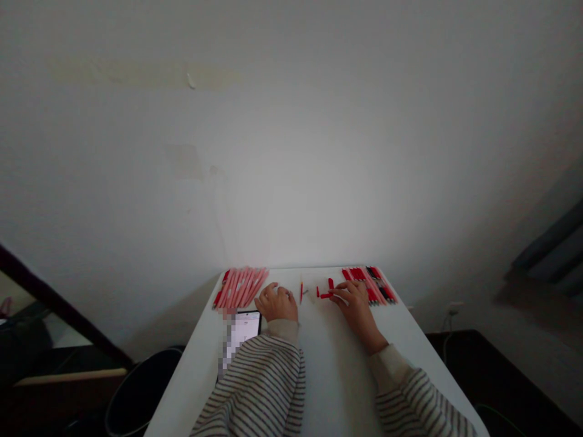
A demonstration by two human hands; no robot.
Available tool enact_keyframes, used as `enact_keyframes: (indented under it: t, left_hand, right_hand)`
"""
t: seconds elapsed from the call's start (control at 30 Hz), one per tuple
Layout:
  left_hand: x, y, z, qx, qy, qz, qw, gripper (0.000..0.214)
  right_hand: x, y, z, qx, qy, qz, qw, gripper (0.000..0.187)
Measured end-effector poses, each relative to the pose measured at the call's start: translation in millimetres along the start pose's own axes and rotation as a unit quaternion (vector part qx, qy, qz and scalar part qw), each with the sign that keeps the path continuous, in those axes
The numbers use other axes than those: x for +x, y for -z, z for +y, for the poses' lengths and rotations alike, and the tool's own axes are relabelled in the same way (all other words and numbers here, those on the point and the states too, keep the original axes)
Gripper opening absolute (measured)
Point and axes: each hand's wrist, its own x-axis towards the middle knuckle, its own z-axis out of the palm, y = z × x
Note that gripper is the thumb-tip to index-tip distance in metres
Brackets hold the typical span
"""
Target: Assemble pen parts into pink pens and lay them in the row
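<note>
My left hand (276,303) rests on the white table (328,364) with its fingers curled, just right of a row of pink-red pens (240,286). My right hand (355,301) lies beside a row of red and black pens (371,284), its fingertips pinched on a small red pen part (325,295). More small red pieces (331,283) and a thin red refill (301,292) lie between the two hands. Both arms wear striped sleeves.
A phone (242,331) with a lit screen lies under my left forearm. A dark round bin (141,388) stands on the floor left of the table. A plain white wall rises behind the table's far edge.
</note>
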Motion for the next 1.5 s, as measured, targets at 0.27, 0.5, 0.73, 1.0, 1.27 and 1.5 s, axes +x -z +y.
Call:
enact_keyframes:
  t: [0.27, 0.5, 0.73, 1.0, 1.27, 1.5]
  left_hand:
    - [-2, 6.4, 4, 0.047, 0.002, -0.024, 0.999, 0.019]
    - [-3, 14.2, 12, 0.089, 0.000, -0.037, 0.995, 0.025]
    - [-3, 11.9, 12, 0.087, -0.012, -0.037, 0.995, 0.031]
    - [1, -3.6, 3, 0.042, -0.009, -0.030, 0.999, 0.017]
    - [6, -2.6, 2, 0.027, -0.002, -0.010, 1.000, 0.013]
    - [7, 3.8, 3, 0.029, 0.009, -0.023, 0.999, 0.014]
  right_hand:
    - [0, -2, 1, 0.005, 0.004, 0.008, 1.000, 0.016]
    - [-1, -3, 2, 0.002, 0.001, 0.007, 1.000, 0.017]
    - [-1, -4, 3, -0.003, -0.006, 0.003, 1.000, 0.020]
    - [0, 0, 0, -0.001, -0.011, -0.002, 1.000, 0.020]
    - [0, 1, -1, -0.002, -0.012, -0.006, 1.000, 0.020]
    - [-1, -1, 1, -0.005, -0.012, -0.003, 1.000, 0.020]
